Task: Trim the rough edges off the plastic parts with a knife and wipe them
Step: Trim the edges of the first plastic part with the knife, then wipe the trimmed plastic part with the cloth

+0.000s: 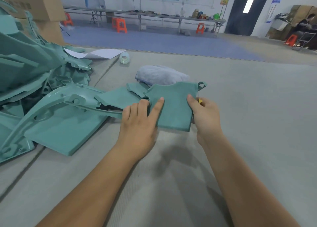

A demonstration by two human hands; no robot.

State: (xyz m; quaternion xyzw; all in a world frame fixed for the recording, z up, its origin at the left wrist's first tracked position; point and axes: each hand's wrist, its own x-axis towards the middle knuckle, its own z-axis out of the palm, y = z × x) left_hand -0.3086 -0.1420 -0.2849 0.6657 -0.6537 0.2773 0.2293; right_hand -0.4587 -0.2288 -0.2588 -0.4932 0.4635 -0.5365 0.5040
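Both hands pinch a teal plastic part point(173, 106): left hand point(139, 122), right hand point(205, 116). Grey cloth point(159, 74) lies just behind; teal parts pile point(34, 82) crowds the left.

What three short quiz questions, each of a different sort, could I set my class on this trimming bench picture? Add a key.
1. True or false: both hands grip the same teal plastic part.
2. Multiple choice: the grey cloth lies (A) beyond the held part, (B) under the left forearm, (C) on the cardboard box.
3. Fill the gap: the heap of teal parts lies on the person's ____ side.

Key
1. True: the left hand grips its left edge and the right hand its right edge, with something yellow showing at the right fingers.
2. A.
3. Left.
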